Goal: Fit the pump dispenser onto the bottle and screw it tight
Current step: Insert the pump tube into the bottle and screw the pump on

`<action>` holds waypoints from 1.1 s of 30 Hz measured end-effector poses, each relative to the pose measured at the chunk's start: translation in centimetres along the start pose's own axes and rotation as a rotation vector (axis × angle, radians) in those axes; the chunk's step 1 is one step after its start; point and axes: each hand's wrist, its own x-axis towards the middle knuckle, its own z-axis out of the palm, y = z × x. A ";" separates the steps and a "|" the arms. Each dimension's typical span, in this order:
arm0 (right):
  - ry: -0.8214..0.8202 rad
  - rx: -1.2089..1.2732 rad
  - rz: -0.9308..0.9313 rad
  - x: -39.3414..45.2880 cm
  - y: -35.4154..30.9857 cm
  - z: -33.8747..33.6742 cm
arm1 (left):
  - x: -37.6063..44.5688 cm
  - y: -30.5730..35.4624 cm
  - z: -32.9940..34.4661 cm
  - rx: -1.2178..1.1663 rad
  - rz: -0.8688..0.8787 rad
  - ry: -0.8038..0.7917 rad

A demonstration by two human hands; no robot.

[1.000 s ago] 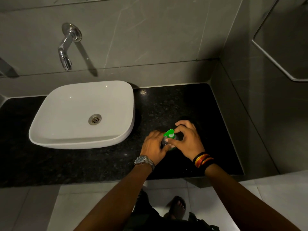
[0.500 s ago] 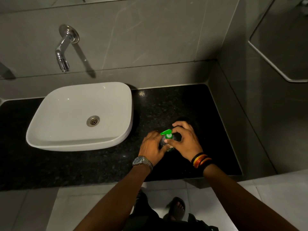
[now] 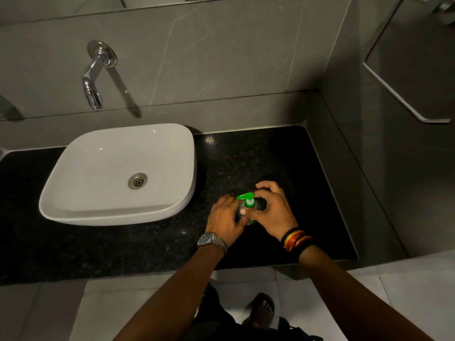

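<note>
A small bottle (image 3: 251,221) stands upright on the black granite counter (image 3: 283,163), mostly hidden between my hands. A green pump dispenser (image 3: 247,200) sits on top of it, its spout pointing left toward the basin. My left hand (image 3: 225,219), with a metal watch on the wrist, wraps the bottle from the left. My right hand (image 3: 274,209), with coloured wristbands, has its fingers closed around the pump's collar from the right.
A white countertop basin (image 3: 81,207) stands to the left, close to my left hand. A chrome wall tap (image 3: 92,77) hangs above it. Grey tiled walls close off the back and right. The counter's front edge runs just below my wrists.
The green spout has swung slightly more to the left as my right fingers shifted on the collar. The view tilted a little. Both hands stay on the bottle.
</note>
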 end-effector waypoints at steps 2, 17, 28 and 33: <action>-0.056 0.116 -0.024 -0.3 -0.2 -0.8 | 0.0 0.0 -0.1 -0.006 0.005 -0.010; -0.348 -0.074 -0.225 1.4 -2.8 -4.8 | 0.3 0.1 -0.6 0.006 0.038 -0.025; -0.374 -0.301 -0.332 1.6 -3.5 -5.0 | 0.3 -0.3 -0.5 0.032 0.013 -0.069; -0.354 -0.214 -0.313 1.2 -3.1 -5.2 | 0.5 -0.5 -0.3 0.035 0.011 -0.065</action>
